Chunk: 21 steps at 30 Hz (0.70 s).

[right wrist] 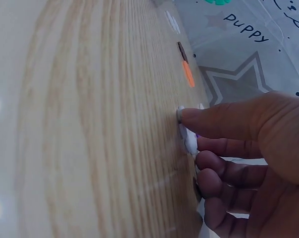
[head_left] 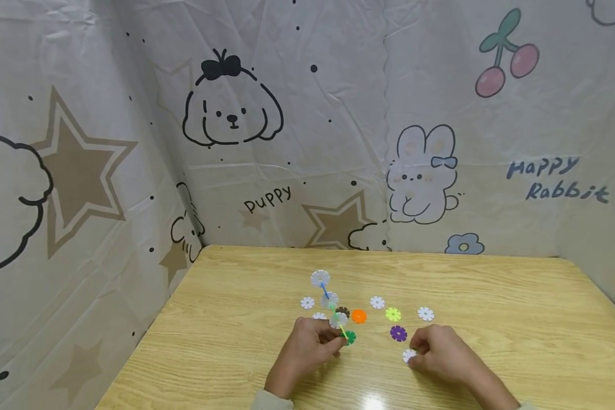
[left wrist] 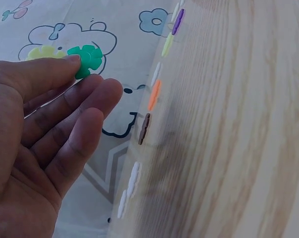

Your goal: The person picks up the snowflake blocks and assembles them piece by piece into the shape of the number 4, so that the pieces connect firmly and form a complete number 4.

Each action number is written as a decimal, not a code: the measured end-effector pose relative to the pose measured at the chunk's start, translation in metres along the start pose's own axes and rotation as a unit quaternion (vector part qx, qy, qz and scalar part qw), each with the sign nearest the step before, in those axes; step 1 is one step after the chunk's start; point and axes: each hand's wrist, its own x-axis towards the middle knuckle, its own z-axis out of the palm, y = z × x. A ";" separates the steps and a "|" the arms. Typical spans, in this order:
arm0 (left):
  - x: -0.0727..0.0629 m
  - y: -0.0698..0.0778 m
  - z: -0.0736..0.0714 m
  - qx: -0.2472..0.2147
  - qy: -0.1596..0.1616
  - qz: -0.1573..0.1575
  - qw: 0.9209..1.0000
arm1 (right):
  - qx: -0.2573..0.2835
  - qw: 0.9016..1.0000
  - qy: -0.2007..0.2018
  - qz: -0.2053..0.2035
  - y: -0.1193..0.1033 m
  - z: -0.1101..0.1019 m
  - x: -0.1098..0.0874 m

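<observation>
My left hand (head_left: 307,348) pinches a green notched plastic disc (left wrist: 86,59) between thumb and fingertips, its other fingers loosely bent. That disc ends a chain of interlocked discs rising above the hand, with a yellow disc (head_left: 344,331), white ones, a blue disc (head_left: 325,291) seen edge-on and a white disc (head_left: 320,278) at the top. My right hand (head_left: 443,353) is low at the table, thumb and index finger holding a white disc (right wrist: 189,138) by its edge. A purple disc (head_left: 398,333) lies just beyond that hand.
Loose discs lie flat on the wooden table (head_left: 225,319): orange (head_left: 359,316), brown (head_left: 343,312), yellow-green (head_left: 393,314) and several white ones, including a white disc (head_left: 426,314) at the right. A printed curtain (head_left: 307,114) hangs behind the table and at its sides.
</observation>
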 end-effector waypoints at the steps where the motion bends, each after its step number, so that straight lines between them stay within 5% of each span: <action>1: 0.000 0.000 0.000 -0.001 0.000 0.000 1.000 | -0.001 1.000 0.001 -0.001 0.000 0.000 0.000; 13: 0.001 0.000 0.001 -0.006 -0.003 0.002 1.000 | 0.012 0.999 0.004 0.034 -0.003 0.002 0.000; 21: 0.001 0.002 0.002 -0.002 -0.010 0.000 1.000 | 0.037 0.999 -0.014 0.009 -0.003 -0.002 0.001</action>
